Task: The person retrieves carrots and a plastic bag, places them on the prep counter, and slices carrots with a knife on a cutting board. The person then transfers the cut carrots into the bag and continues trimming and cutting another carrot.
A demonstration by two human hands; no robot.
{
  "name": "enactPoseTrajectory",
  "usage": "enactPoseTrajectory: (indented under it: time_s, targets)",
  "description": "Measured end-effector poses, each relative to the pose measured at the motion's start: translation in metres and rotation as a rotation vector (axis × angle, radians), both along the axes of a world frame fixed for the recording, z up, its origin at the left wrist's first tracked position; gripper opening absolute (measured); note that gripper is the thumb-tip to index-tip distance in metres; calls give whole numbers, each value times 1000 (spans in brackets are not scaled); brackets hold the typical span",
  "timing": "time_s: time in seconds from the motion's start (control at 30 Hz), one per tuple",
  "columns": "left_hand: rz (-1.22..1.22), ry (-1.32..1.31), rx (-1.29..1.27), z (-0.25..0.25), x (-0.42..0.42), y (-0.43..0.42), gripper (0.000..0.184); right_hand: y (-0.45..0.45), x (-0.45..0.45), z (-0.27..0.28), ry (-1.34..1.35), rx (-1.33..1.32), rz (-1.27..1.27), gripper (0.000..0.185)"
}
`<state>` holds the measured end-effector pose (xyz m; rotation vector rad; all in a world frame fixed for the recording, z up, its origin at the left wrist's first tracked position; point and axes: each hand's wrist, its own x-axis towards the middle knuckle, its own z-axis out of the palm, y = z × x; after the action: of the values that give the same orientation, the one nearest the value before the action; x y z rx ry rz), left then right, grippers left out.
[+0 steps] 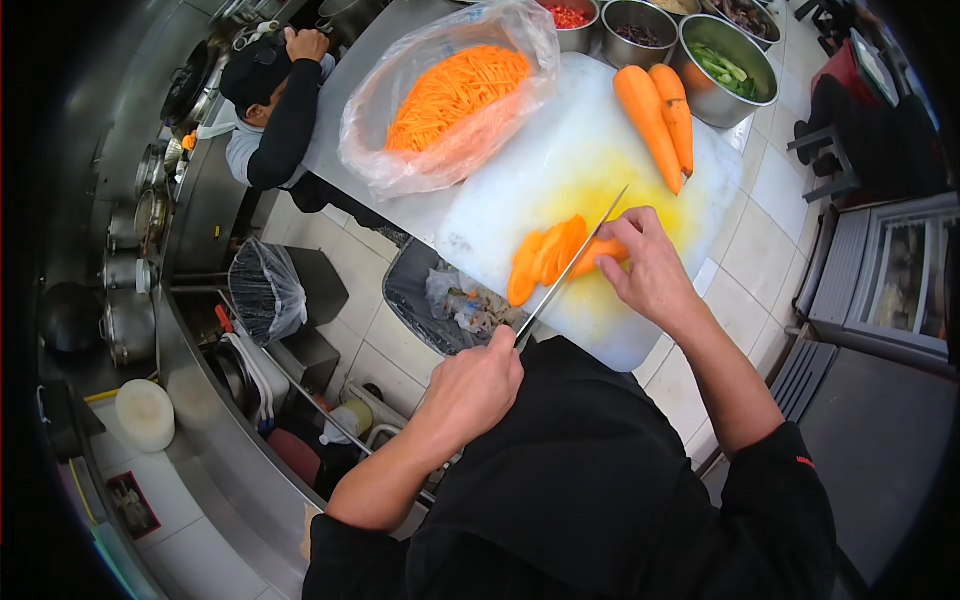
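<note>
My left hand (475, 388) is closed round the handle of a kitchen knife (575, 262), whose blade points up and to the right across the white cutting board (480, 225). The blade stands between orange carrot slices (548, 258) on its left and the uncut piece of carrot (597, 255) on its right. With its fingertips, my right hand (650, 262) grips that piece close beside the blade. The slices lean on one another in a row. Farther up the board lie two whole peeled carrots (650, 115), side by side. Yellow-orange stains mark the board's middle.
A clear plastic bag (365, 140) of shredded carrot stands left of the board. Metal bowls (740, 98) of cut ingredients line the far edge. Below the table is a lined bin (405, 310) with scraps. Another person (275, 120) is at the upper left.
</note>
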<state>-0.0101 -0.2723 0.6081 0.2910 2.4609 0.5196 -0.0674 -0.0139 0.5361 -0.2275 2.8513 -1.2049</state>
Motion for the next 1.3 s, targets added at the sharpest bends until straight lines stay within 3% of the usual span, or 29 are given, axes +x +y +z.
enactPoseTrajectory:
  time_s: [0.17,0.37,0.6,0.67,0.8,0.97,1.23,1.3]
  targets:
    - [7,-59,-39,-1,-3,4,24,0,0,2,-6,16,5,33]
    - [22,-16,17,-56,-31,36,26,0,2,1,3,10,6,32]
    - [82,-127,46,-55,-34,32,31,19,3,-8,88,-25,195,36]
    - [113,-199,121,-49,-37,30,32,36,-2,-10,122,12,142,37]
    - [92,-97,130,-50,-29,31,32,54,-14,-11,170,125,-24,39]
    - [97,-33,282,-33,-19,25,36,46,-11,-7,163,236,-21,52]
    - [161,301,134,-20,-27,-4,37,35,-5,-1,396,341,-74,62]
    - [184,356,56,-32,-44,-12,37,29,0,-12,379,189,69,62]
